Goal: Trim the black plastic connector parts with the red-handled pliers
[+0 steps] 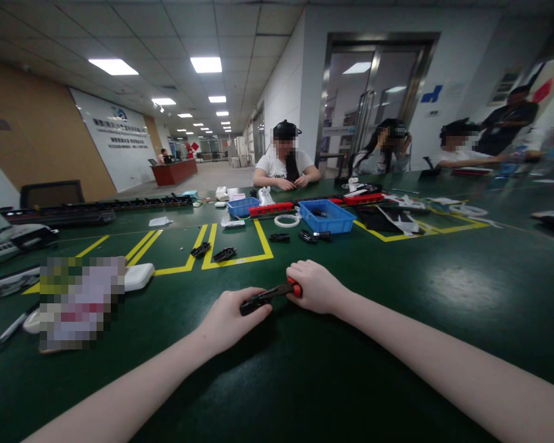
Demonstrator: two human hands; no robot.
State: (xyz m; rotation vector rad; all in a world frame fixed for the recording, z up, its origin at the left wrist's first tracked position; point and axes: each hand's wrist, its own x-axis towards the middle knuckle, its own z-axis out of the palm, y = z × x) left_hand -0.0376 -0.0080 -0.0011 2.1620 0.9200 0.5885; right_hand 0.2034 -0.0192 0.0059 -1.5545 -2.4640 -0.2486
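Note:
In the head view my right hand (pixel 316 286) is closed round the red handles of a pair of pliers (pixel 284 288). The dark jaws of the pliers point left and meet a small black plastic part (pixel 255 304). That part sits between the thumb and fingers of my left hand (pixel 231 317). Whether the jaws grip the part or only touch it, I cannot tell. Both hands are just above the green table (pixel 305 387). Beyond them lie similar black parts (pixel 224 254), singly and in a small group.
A blue bin (pixel 327 216) with dark pieces inside stands past my right hand, near a white tape ring (pixel 287 220). Yellow tape lines (pixel 237 265) mark the table. A white case (pixel 138 277) and a blurred-out flat object lie at left. A person (pixel 286 163) sits opposite.

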